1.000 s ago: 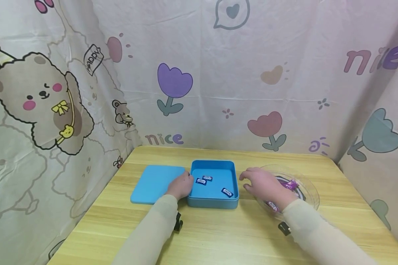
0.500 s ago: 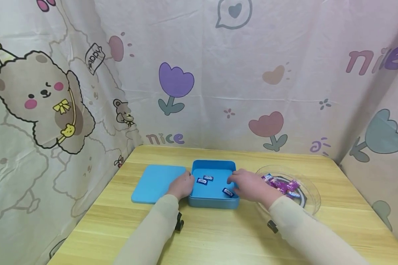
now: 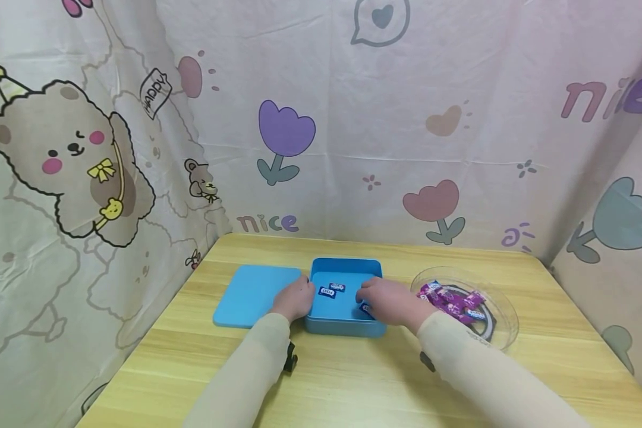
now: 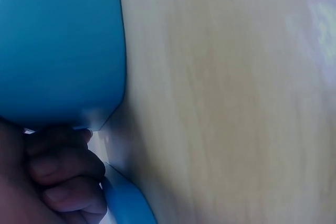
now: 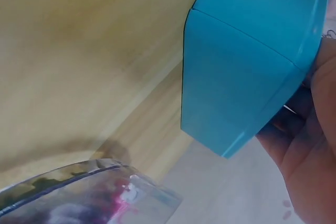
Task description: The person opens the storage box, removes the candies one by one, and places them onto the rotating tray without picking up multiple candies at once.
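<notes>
A shallow blue tin box [image 3: 345,328] stands uncovered, with small dark-blue wrapped candies [image 3: 327,292] inside. My left hand [image 3: 295,297] grips the box's left wall; in the left wrist view its fingers [image 4: 68,166] are curled against the outside of the box. My right hand [image 3: 389,301] reaches over the right wall, its fingers bent down inside, close above a candy [image 3: 366,309] near the front right corner and partly covering it. Whether those fingers hold anything I cannot tell. In the right wrist view the box wall [image 5: 236,82] hides the fingertips.
A blue lid [image 3: 251,297] lies flat on the wooden table [image 3: 342,380], left of the box. On the right, a clear round bowl [image 3: 508,324] holds several purple and blue wrapped candies [image 3: 455,302]. Patterned cloth [image 3: 353,119] hangs around the table.
My right hand has moved left from beside the bowl, over the box's right wall and into the box. My left hand stays at the left wall.
</notes>
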The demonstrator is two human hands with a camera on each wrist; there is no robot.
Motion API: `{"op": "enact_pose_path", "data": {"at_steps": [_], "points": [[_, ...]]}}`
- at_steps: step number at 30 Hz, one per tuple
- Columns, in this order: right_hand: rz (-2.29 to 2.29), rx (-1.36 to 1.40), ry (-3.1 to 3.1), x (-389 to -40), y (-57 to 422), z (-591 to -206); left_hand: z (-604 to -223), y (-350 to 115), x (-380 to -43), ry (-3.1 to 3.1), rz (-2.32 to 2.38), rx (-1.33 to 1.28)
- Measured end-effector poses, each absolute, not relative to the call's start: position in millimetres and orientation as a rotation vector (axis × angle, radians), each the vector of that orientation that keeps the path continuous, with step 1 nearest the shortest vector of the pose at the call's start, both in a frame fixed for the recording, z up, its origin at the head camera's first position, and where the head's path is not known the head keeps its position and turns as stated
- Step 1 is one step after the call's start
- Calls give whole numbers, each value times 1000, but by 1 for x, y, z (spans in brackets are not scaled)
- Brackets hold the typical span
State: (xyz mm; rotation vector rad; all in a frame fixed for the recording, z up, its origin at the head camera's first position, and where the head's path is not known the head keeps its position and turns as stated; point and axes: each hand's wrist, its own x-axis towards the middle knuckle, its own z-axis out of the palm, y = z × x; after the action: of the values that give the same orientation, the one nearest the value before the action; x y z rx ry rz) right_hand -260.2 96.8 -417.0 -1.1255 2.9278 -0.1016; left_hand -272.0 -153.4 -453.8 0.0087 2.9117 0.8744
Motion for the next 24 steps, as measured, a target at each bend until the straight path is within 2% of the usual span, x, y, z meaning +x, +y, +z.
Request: {"op": "enact_pose_path", "data": {"at_steps": [24], "points": [[74,-1024,2909,-275,84,-424,-456,-152,-273,2969,803,54]]}}
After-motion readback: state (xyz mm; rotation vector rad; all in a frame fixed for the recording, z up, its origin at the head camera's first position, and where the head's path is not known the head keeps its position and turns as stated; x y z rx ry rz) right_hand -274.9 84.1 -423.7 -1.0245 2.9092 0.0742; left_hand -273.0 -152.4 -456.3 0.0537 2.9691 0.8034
